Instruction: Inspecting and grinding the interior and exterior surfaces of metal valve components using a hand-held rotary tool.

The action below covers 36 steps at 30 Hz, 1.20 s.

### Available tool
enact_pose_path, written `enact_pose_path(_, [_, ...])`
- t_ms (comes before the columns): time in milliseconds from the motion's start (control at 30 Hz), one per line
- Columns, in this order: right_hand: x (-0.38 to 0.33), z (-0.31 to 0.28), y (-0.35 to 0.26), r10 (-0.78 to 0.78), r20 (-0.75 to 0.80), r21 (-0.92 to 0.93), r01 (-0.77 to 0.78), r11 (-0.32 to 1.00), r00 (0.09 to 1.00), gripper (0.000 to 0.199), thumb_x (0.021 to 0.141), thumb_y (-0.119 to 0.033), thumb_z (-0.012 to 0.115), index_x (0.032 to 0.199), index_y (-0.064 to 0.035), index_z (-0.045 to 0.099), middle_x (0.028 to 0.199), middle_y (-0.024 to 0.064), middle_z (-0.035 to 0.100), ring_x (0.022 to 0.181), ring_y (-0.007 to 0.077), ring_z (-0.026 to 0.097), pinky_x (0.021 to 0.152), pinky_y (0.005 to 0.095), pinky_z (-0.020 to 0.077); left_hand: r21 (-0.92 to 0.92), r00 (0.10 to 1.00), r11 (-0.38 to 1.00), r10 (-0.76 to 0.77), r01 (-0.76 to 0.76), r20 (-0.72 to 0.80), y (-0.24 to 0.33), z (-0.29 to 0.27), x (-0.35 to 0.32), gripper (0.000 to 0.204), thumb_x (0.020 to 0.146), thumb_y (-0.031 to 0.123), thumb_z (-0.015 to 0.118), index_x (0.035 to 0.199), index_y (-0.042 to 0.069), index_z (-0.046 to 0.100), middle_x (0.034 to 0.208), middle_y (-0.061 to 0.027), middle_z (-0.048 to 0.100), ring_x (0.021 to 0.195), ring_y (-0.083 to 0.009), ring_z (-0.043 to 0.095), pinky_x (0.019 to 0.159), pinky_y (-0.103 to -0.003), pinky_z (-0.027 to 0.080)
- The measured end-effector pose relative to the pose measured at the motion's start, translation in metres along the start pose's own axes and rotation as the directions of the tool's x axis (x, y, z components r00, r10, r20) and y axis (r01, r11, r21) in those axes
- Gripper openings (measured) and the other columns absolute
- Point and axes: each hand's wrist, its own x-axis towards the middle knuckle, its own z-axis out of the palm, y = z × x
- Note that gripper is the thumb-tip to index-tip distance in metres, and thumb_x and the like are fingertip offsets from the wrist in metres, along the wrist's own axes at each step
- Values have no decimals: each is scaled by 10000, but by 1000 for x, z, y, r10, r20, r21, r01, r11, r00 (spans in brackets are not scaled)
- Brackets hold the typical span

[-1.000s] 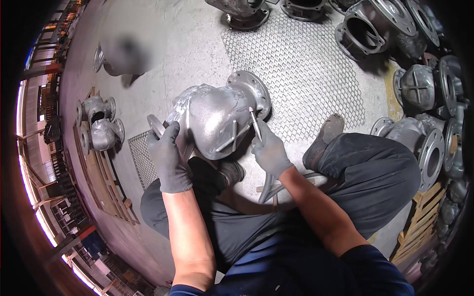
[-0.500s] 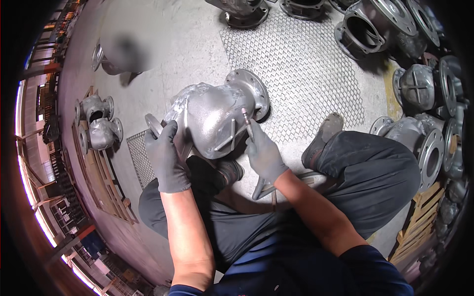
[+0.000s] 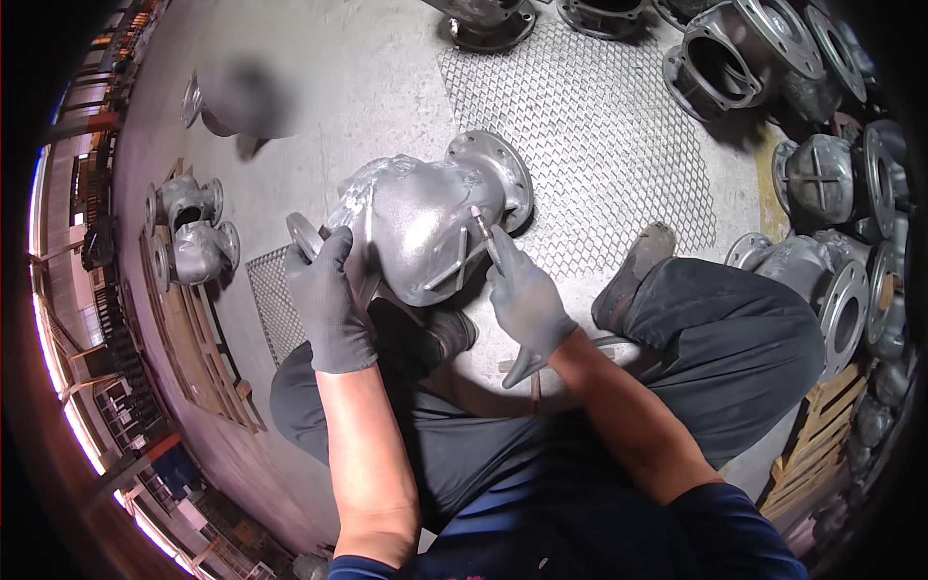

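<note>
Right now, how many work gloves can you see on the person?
2: one glove on the left hand, at the metal casting's left flange; another on the right hand, holding a slim tool.

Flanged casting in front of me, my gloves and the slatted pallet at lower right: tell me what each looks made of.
Flanged casting: metal, probably cast iron or steel; silvery grey, slightly grainy, with a soft sheen.
Gloves: likely knit fabric, matte grey, with snug, stretchy-looking cuffs; any coating is unclear.
Slatted pallet: seemingly bare wood, given its tan, matte boards.
</note>
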Motion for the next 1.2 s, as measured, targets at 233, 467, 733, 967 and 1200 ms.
enact_pose_path(233, [5,-28,-19,-1,179,-59,12,998,984,670,1003,-61,545,1642,-70,342,1259,311,643,1075,492,666,943,551,548,22,997,997,73,-73,20,-7,-7,5,479,920,110,714,1316,-115,566,1150,-213,680,946,-287,724,792,-401,629])
enact_pose_path(467, [13,-40,-30,-5,220,-111,31,993,976,684,974,-36,547,1634,-95,377,1254,299,661,1111,477,669,976,536,548,-68,999,997,23,-22,22,-3,-3,-1,473,865,44,748,1277,-91,562,1149,-148,658,971,-222,669,890,-348,556])
enact_pose_path(733, [4,-27,-23,-144,214,-54,158,986,966,690,926,20,523,1594,-125,430,1157,239,680,1008,406,713,905,524,576,-12,994,994,111,-111,6,-14,-5,9,499,937,107,736,1332,-132,547,1188,-213,674,951,-266,714,828,-373,599])
enact_pose_path(967, [5,-18,-17,-61,239,-41,73,996,969,547,951,-15,565,1492,-61,503,1269,286,656,1157,483,653,1001,548,529,-110,997,991,72,-72,-5,-7,3,3,419,950,97,728,1269,-132,581,1144,-200,685,957,-262,719,812,-377,608])
enact_pose_path(1200, [7,-10,-11,-89,187,-70,104,992,978,530,951,-3,560,1476,-58,512,1215,287,666,1105,489,664,961,544,542,-86,999,996,10,-6,36,1,-1,1,614,890,71,749,1391,-166,482,1194,-193,666,1007,-228,694,887,-356,576])
